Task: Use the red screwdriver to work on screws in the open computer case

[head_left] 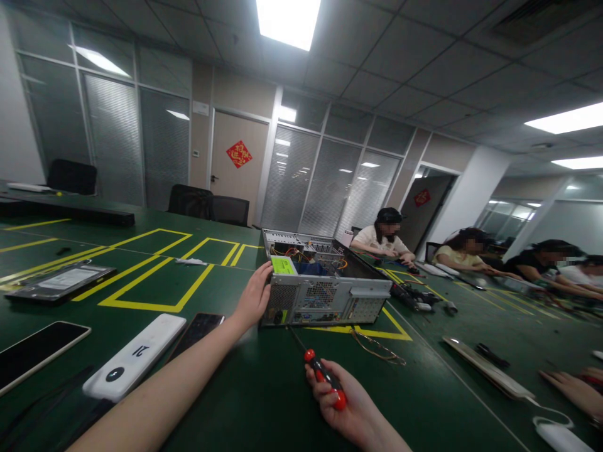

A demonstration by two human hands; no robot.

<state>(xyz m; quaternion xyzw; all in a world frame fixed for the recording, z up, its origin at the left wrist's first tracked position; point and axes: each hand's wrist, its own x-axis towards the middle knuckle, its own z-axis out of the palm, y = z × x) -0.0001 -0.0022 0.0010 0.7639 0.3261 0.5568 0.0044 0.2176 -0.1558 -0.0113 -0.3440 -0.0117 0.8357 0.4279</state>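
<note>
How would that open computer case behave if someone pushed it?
The case would probably slide as one stiff piece, since its walls look like sheet metal. It seems unlikely to tip, lying low and broad on the table. The wires inside its open top look thin, so they might flop about.

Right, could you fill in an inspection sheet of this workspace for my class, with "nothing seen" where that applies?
Surface: green table marked with yellow lines.
Job's things: computer case, top open; screwdriver, shaft angled toward the case's lower edge, tip contact unclear.
Clutter: hard drive, white device marked 21 and phone, left of the case.
Grips: left grip rests against the case's left side; right grip holds the screwdriver's handle.
Cables: thin loose wires before the case; dark clump, probably cables, to its right.
Surroundings: other people seated further right; chairs and a door with a red sign behind.
</note>
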